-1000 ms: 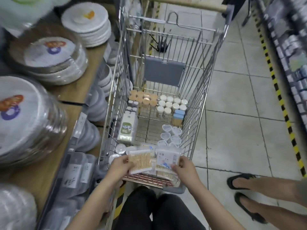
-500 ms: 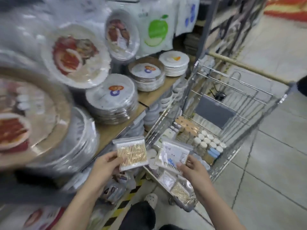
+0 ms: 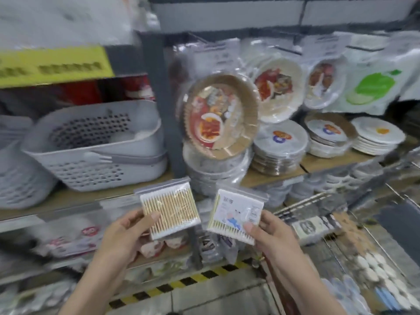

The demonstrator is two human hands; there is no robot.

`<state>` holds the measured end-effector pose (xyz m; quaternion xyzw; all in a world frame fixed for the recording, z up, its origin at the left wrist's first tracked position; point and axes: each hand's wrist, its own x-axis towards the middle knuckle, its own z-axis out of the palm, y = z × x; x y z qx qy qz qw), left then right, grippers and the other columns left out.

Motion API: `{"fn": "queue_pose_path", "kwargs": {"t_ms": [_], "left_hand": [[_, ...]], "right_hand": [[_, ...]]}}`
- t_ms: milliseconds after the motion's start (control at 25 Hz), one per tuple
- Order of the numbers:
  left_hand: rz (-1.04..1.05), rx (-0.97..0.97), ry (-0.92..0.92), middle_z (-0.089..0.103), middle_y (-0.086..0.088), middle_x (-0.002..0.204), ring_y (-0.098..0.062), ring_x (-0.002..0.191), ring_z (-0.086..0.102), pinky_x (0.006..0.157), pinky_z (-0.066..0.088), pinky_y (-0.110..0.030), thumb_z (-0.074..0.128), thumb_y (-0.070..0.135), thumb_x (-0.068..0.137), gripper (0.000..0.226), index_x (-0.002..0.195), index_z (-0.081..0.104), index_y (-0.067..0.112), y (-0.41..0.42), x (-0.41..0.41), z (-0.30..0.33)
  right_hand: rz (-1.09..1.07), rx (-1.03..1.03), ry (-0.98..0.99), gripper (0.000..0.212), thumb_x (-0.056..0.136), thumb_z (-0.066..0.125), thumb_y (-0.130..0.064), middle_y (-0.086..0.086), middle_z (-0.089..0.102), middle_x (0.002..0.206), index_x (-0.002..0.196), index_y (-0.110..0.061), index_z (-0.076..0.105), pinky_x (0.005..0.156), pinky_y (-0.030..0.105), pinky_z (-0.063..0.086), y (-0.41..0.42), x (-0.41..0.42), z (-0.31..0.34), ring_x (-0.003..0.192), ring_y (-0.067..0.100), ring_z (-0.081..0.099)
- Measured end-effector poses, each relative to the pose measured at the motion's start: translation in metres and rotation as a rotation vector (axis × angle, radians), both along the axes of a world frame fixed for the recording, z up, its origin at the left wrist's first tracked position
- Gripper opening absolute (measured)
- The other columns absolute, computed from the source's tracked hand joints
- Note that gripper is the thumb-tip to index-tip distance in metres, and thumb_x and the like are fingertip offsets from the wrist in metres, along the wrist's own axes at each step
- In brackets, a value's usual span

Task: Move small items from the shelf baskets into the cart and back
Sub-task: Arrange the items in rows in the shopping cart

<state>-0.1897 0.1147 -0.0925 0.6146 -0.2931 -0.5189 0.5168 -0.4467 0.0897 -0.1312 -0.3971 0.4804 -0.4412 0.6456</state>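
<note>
Left hand point(image 3: 123, 235): I see it grasping a clear pack of cotton swabs point(image 3: 169, 211), thumb on its face.
Right hand point(image 3: 268, 233): pinching a second swab pack point(image 3: 236, 213), printed card showing.
Both packs: held up before the shelf point(image 3: 75, 201), apart.
Grey basket point(image 3: 95, 146): on the shelf; contents blurred.
Cart point(image 3: 354, 242): at right, holding small white-lidded jars point(image 3: 375, 267).

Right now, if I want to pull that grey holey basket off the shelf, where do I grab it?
Probably the near rim of the grey basket, from the front. Its open top tilts toward you, and the near wall slopes and is smooth, so fingers hook best over the rim.
</note>
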Motion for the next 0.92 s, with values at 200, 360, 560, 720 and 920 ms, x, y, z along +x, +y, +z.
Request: {"fn": "queue_pose_path", "kwargs": {"t_ms": [200,360,560,720,920], "left_hand": [[0.085,-0.017,0.018,0.074,-0.008,0.094,-0.027,0.093,0.067,0.094,0.046,-0.045,0.060,0.010,0.085,0.015,0.095,0.071,0.011,0.024,0.071,0.021],[0.138,-0.079,-0.032,0.073,-0.013,0.091,-0.031,0.090,0.061,0.088,0.044,-0.046,0.060,0.006,0.085,0.016,0.084,0.075,0.010,0.037,0.143,0.042],[0.119,-0.181,-0.100,0.070,-0.021,0.093,-0.029,0.083,0.055,0.081,0.041,-0.044,0.073,0.012,0.075,0.011,0.082,0.077,0.020,0.035,0.218,0.058],[0.029,-0.231,-0.110,0.075,-0.006,0.091,-0.025,0.085,0.069,0.079,0.051,-0.036,0.074,0.016,0.074,0.007,0.079,0.078,0.019,0.016,0.242,0.072],[-0.136,-0.319,-0.189,0.075,0.004,0.091,-0.011,0.084,0.070,0.075,0.051,-0.025,0.063,0.024,0.069,0.021,0.083,0.077,0.029,-0.011,0.238,0.088]], "right_hand": [[0.134,-0.036,-0.079,0.041,0.070,0.068,-0.007,0.014,0.072,0.103,0.110,-0.004,0.062,0.077,0.031,0.058,-0.004,0.074,0.033,0.094,0.026,0.070],[0.235,-0.076,-0.098,0.057,0.062,0.087,-0.019,0.016,0.072,0.103,0.111,-0.003,0.062,0.073,0.030,0.059,-0.008,0.153,0.054,0.094,0.028,0.070],[0.207,-0.105,-0.132,0.085,0.033,0.095,-0.043,0.017,0.071,0.105,0.106,-0.010,0.068,0.071,0.028,0.057,-0.014,0.219,0.064,0.095,0.030,0.070],[0.163,-0.139,-0.147,0.077,0.024,0.097,-0.041,0.017,0.072,0.101,0.094,-0.018,0.075,0.067,0.026,0.057,-0.021,0.244,0.073,0.090,0.029,0.071],[0.224,-0.275,-0.046,0.069,0.039,0.092,-0.047,0.012,0.072,0.104,0.100,-0.022,0.073,0.072,0.028,0.057,-0.037,0.263,0.109,0.096,0.028,0.069]]}}
